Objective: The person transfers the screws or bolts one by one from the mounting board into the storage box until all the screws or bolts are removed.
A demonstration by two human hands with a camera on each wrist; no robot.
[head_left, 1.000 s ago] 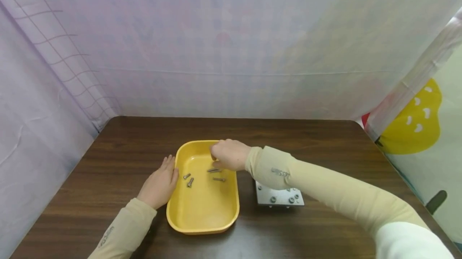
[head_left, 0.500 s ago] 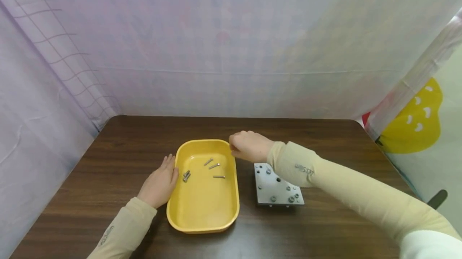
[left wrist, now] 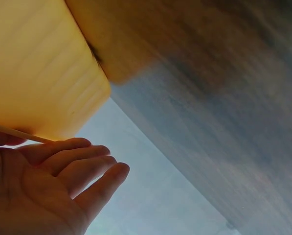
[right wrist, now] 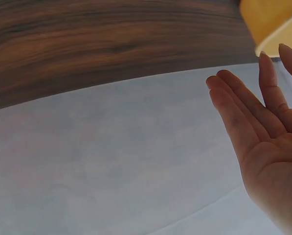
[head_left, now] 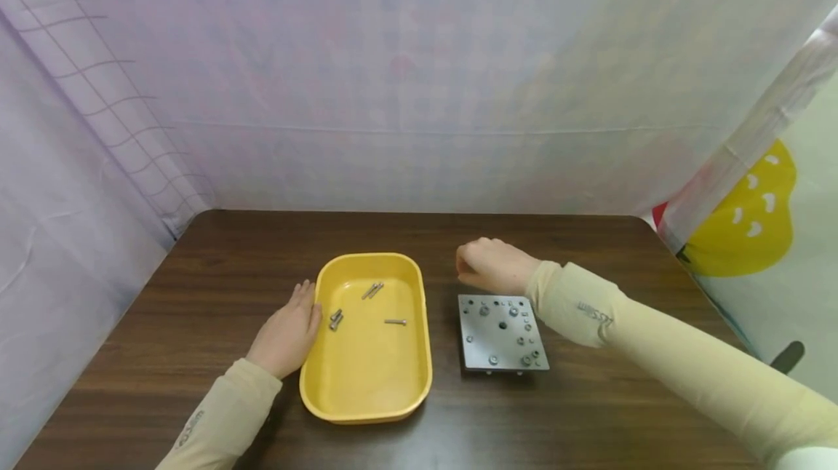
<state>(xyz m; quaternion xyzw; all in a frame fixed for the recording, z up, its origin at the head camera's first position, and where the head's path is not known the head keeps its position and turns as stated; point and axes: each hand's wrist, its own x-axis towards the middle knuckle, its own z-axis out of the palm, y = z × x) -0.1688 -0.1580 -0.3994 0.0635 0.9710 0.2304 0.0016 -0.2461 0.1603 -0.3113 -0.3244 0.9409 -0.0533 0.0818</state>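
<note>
My left hand (head_left: 286, 332) lies along the left rim of a yellow plastic tray (head_left: 366, 412), fingers straight. In the left wrist view the tray's outer wall (left wrist: 33, 63) shows above that hand, with part of the thumb behind the rim. Inside the tray lie several small silver screws: a pair of screws (head_left: 336, 320) at the left, another pair (head_left: 373, 290) near the far end and a single screw (head_left: 396, 322) at the right. My right hand (head_left: 495, 265) hovers beyond a square metal plate; in the right wrist view its thumb and index finger stand apart with nothing between them.
The metal plate (head_left: 484, 343), fitted with several bolts and holes, sits right of the tray on the dark wooden table (head_left: 262, 252). A pale curtain (head_left: 419, 92) hangs behind the table, and another drapes the left side.
My right hand has moved right, out of the tray and past the plate's far edge. The left and far screws in the tray have shifted slightly. The left hand stays at the rim.
</note>
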